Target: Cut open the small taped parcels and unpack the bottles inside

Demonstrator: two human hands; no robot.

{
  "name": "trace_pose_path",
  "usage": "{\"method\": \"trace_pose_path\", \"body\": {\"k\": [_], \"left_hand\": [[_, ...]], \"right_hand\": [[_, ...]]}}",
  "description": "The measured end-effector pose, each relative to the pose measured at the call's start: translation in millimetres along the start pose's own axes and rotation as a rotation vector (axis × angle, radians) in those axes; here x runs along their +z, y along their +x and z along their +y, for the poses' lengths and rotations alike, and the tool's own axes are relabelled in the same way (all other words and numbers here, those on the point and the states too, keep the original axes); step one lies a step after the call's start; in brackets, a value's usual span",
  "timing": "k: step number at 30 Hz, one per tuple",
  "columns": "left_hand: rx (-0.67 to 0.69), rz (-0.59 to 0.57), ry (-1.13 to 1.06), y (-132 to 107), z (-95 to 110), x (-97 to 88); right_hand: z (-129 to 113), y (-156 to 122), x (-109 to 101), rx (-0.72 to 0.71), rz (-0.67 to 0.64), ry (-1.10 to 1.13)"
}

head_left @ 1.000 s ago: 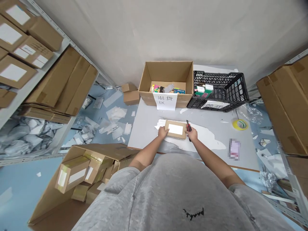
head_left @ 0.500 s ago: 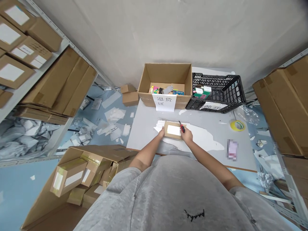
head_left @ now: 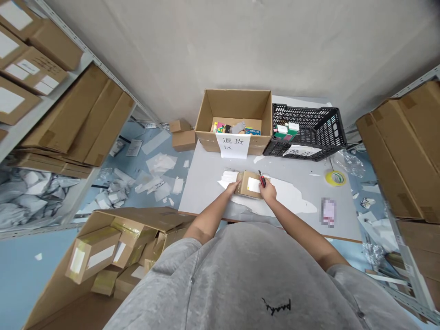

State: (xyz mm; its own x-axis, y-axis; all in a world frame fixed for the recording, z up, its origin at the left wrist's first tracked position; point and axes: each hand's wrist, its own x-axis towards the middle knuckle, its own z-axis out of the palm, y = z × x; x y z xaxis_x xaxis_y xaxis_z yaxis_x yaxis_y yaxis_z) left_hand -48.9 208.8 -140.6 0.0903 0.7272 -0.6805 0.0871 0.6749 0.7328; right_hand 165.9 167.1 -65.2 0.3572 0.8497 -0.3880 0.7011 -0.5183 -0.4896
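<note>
A: Here we are at the grey table (head_left: 202, 183), and the small cardboard parcel (head_left: 250, 185) is right between the two hands, over a ragged white sheet (head_left: 290, 197)!

B: Left hand (head_left: 233, 187) first: fingers closed around the parcel's left end, where what looks like clear tape shines.

A: And the right hand (head_left: 269, 190) is doubling up! It grips a red-and-black utility knife (head_left: 262, 179) and braces the parcel's right end at once.

B: That's my worry. One hand, two jobs: if the parcel slips, the knife could jerk along with the fingers and scratch the cardboard, or nick skin.

A: Is the blade out?

B: Too small to tell. The tool points away from the body, at least, which I'd call the safer way round.

A: The parcel looks tilted, mind you. Resting or lifted? I can't tell.

B: If it's resting, that sheet could slide underneath and spoil the grip. And the knife sits close to the white label (head_left: 254, 185); a careless twist of the wrist might tear it.

A: Beyond them stand the open carton (head_left: 206, 141) and the black plastic crate (head_left: 338, 133), side by side.

B: Yellow tape roll (head_left: 330, 178) off to the right, well apart from both hands.
</note>
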Motion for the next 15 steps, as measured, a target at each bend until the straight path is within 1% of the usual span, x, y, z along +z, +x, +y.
{"method": "trace_pose_path", "body": {"k": [1,3,5,7,9,11,13,15], "left_hand": [[0.015,0.018,0.018,-0.4,1.5,3.8],[0.065,0.116,0.083,-2.1,5.4,11.0],[0.16,0.239,0.169,-5.7,10.8,15.9],[0.231,0.298,0.232,-11.3,18.4,18.2],[0.292,0.319,0.261,-17.3,27.5,18.8],[0.373,0.323,0.284,-21.8,36.6,19.4],[0.437,0.288,0.306,-22.9,42.7,21.2],[0.426,0.233,0.318,-20.7,43.7,23.7]], "right_hand": [[-2.0,-1.1,0.6,-0.004,0.013,0.04],[-6.9,-2.9,1.8,-0.021,0.047,0.153],[-12.6,-3.1,2.1,-0.039,0.073,0.302],[-17.4,-1.4,1.4,-0.04,0.071,0.465],[-19.1,2.0,0.1,-0.029,0.037,0.599],[-16.3,6.4,-1.2,-0.028,-0.005,0.663],[-9.8,10.8,-2.7,-0.026,-0.018,0.657],[-2.5,14.3,-4.9,-0.025,0.003,0.587]]}}
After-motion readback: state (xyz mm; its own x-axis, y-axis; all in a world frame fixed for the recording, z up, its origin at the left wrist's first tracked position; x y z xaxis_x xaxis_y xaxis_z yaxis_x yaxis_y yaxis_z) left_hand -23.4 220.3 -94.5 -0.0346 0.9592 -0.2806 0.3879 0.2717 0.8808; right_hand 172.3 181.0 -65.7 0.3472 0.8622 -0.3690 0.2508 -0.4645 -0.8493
